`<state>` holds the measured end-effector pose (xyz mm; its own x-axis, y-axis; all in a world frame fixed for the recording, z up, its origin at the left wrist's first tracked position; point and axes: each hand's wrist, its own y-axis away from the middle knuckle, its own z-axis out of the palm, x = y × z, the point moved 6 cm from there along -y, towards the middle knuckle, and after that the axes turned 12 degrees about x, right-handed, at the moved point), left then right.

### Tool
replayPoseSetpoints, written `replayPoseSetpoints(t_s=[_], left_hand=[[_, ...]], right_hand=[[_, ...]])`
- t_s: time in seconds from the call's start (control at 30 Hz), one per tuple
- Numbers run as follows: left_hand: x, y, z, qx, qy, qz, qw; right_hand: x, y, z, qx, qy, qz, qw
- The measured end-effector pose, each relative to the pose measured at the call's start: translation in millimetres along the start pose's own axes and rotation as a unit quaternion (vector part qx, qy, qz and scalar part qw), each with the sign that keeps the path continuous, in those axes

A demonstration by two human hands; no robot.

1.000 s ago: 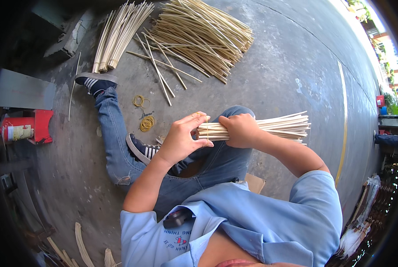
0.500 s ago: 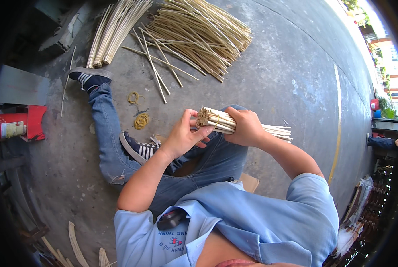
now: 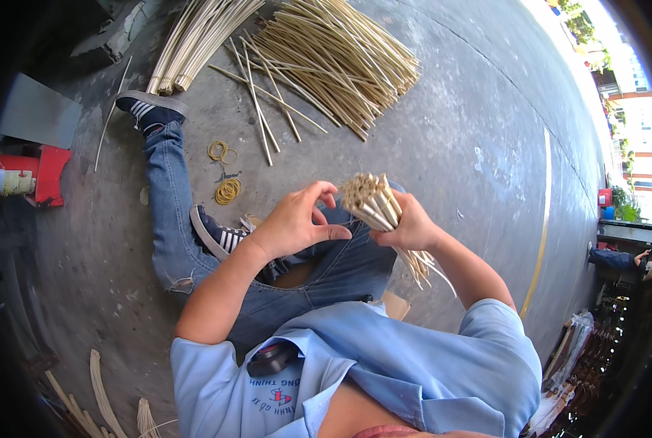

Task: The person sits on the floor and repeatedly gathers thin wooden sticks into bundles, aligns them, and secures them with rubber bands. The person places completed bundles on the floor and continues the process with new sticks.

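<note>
Head view looked down on a person seated on a concrete floor (image 3: 486, 146). At the far left stood a red container (image 3: 30, 179), with yellow rubber bands (image 3: 227, 191) lying farther in beside the outstretched leg. The left hand (image 3: 293, 223) was half open, fingers curled, thumb pointing toward the bundle of cane sticks (image 3: 373, 201) just to its right; whether it touched the sticks could not be told. The right hand (image 3: 413, 228) was closed around that bundle, whose cut ends tilted up toward the camera above the lap. A loose pile of sticks (image 3: 333, 62) lay well apart on the floor beyond.
</note>
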<state>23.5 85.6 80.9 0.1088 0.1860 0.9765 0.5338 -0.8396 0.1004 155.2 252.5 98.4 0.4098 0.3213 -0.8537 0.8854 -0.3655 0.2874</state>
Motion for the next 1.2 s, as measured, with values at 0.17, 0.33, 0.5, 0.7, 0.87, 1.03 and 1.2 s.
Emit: replayPoseSetpoints(t_s=[0.17,0.33,0.5,0.7,0.87,1.03,1.2], left_hand=[[25.4,23.0,5.5,-0.018,-0.028,0.059,0.998],[65.3,42.8,14.9,0.003,-0.010,0.240,0.971],[66.7,52.5,9.4,-0.044,-0.042,0.246,0.967],[56.2,56.7,-10.8,0.124,-0.008,0.243,0.962],[36.0,57.2,-24.8,0.185,0.271,0.088,0.941],[47.7,40.9,-20.1,0.154,0.559,0.045,0.814],[29.0,27.4,-3.2,-0.036,0.381,-0.012,0.924]], right_hand=[[14.6,-12.1,-19.1,0.151,0.096,0.047,0.983],[31.7,-18.7,-16.3,0.177,0.167,0.104,0.964],[35.4,-17.3,-6.5,0.195,0.206,0.069,0.957],[20.4,-21.0,-23.0,0.212,0.077,0.052,0.973],[-11.1,-11.9,-39.3,0.227,0.029,0.027,0.973],[-44.6,5.6,-55.8,0.275,0.005,-0.009,0.962],[-58.9,16.6,-73.7,0.285,0.057,-0.069,0.954]])
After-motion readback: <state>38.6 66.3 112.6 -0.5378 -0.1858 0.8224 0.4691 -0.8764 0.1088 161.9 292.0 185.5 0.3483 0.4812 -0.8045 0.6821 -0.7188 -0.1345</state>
